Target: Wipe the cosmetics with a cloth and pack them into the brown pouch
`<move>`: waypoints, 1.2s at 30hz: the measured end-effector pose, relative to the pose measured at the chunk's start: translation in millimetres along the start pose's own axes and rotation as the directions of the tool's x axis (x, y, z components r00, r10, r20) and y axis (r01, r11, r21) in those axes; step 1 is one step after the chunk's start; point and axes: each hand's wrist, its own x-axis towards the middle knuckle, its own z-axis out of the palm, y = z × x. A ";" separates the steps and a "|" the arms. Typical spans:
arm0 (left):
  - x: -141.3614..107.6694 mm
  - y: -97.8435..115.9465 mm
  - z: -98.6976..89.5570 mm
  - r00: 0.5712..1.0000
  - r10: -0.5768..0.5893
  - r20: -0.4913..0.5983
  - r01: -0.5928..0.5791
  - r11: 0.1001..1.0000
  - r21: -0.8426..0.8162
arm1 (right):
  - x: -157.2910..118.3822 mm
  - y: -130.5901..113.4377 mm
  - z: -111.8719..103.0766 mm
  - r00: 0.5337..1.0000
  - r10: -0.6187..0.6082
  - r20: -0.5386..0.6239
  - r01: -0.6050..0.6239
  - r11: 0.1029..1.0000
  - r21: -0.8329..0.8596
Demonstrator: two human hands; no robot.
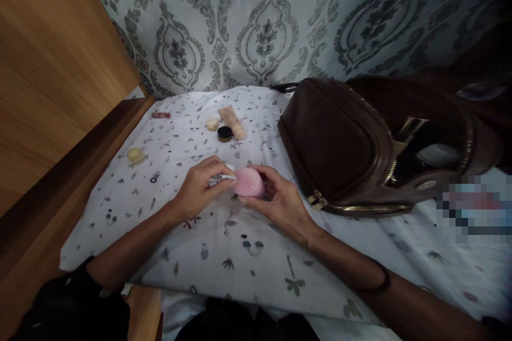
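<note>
A round pink jar (248, 182) is tilted in the fingers of my right hand (282, 200), its pale, glossy face turned up. My left hand (204, 181) pinches a folded white tissue or wipe (224, 176), whose edge touches the left side of the jar. Both hands are just above the patterned white cloth (208, 256). Past them lie a beige squeeze tube (232, 122), a small black-lidded jar (224, 134) and a small cream-coloured jar (212, 124), close together.
A dark brown leather bag (336, 144) stands unzipped on the right, things showing inside. To the left are a small yellowish jar (135, 155) and a small red tube (161, 115). A wooden panel (60, 64) borders the left side; a patterned grey wall (264, 37) rises behind.
</note>
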 end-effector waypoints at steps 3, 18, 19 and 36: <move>-3.4 11.9 6.5 0.991 0.132 0.031 -0.133 0.991 0.022 | 1.7 -1.3 -2.2 0.999 -0.015 -0.040 0.011 0.997 -0.076; 3.4 -0.4 -0.7 0.909 -0.388 0.150 0.417 0.850 -0.322 | -6.4 -10.9 -1.3 0.978 -0.084 0.190 0.104 0.990 -0.095; 3.9 0.0 -0.2 0.899 -0.402 0.173 0.438 0.830 -0.346 | -7.0 -11.9 -0.9 0.983 -0.067 0.173 0.089 0.988 -0.124; -1.7 25.2 9.5 0.957 0.284 0.049 -0.285 0.958 0.012 | -8.1 -19.6 2.5 0.979 0.095 0.183 -0.024 0.934 -0.356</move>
